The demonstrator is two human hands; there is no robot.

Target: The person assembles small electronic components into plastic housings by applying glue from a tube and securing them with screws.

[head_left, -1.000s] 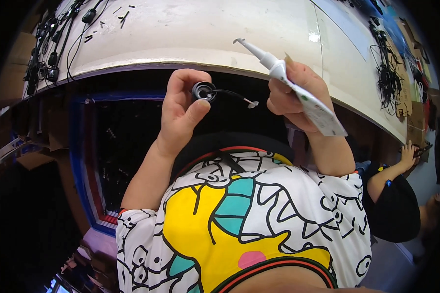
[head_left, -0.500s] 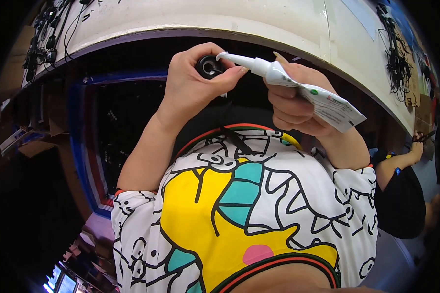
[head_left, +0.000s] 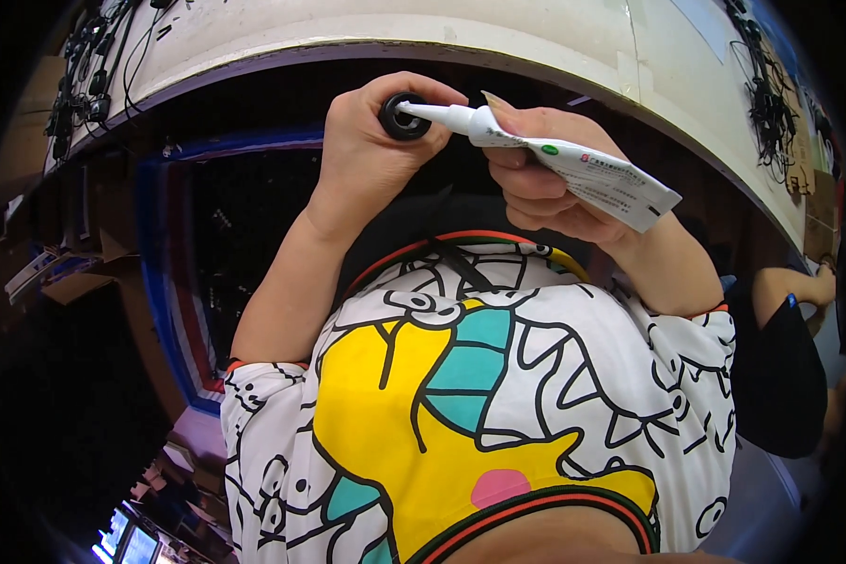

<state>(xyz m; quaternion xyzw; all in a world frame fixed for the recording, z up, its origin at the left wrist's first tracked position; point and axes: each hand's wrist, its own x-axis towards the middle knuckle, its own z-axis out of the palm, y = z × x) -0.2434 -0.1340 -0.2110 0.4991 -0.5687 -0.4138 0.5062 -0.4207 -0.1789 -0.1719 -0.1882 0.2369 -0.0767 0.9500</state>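
My left hand [head_left: 367,150] is wrapped round a black cylindrical part [head_left: 388,119], its round hollow end turned up toward me. From the right, my right hand [head_left: 555,169] grips a white squeeze tube [head_left: 606,179] with a green dot and printing on it. The tube's long, thin white nozzle [head_left: 432,112] points left, and its tip sits at the opening of the black part. How deep the tip reaches I cannot tell. The rest of the black part is hidden by my left fingers.
A long white table [head_left: 348,23] curves across ahead of my hands. Bundles of black cables [head_left: 89,70] lie at its left, with more cables [head_left: 769,113] at the right. A blue-edged bag [head_left: 164,273] stands below left, near cardboard boxes [head_left: 75,285]. Another person's arm [head_left: 790,287] shows at right.
My right hand has moved left with the tube, bringing the nozzle tip from beside the black part's rim to its opening. My left index finger has stretched out toward the right.
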